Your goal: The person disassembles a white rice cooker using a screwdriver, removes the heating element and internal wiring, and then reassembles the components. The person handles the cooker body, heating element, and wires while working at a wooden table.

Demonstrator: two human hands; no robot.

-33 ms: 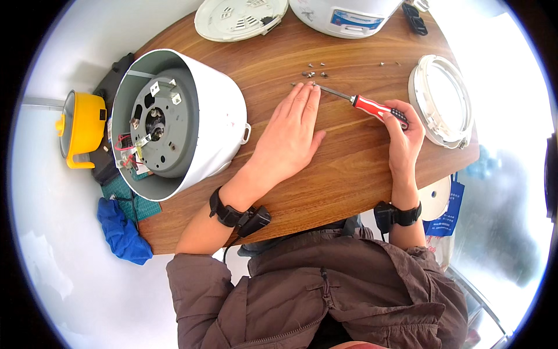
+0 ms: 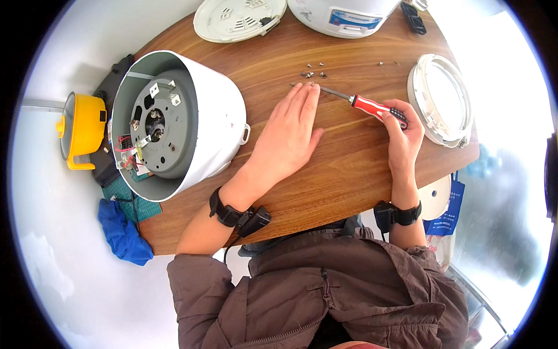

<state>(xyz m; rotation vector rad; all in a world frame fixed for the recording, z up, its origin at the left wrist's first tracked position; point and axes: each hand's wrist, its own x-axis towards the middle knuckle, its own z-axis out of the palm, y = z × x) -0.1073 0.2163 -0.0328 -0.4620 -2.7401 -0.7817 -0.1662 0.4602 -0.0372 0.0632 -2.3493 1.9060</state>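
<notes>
My right hand is closed round the red, white and black handle of a screwdriver. Its metal shaft points left, and the tip reaches the fingertips of my left hand. That hand lies flat on the wooden table with its fingers stretched out and nothing gripped. Small metal bits show at its fingertips, partly hidden. Just beyond them lie several small screws. To the left, a white rice cooker body rests on its side, its open end showing a grey metal plate and red wires.
A white ring-shaped part lies at the table's right edge. At the back are a round white vented cover and another white appliance. A yellow pot, a blue cloth and a green mat are at the left.
</notes>
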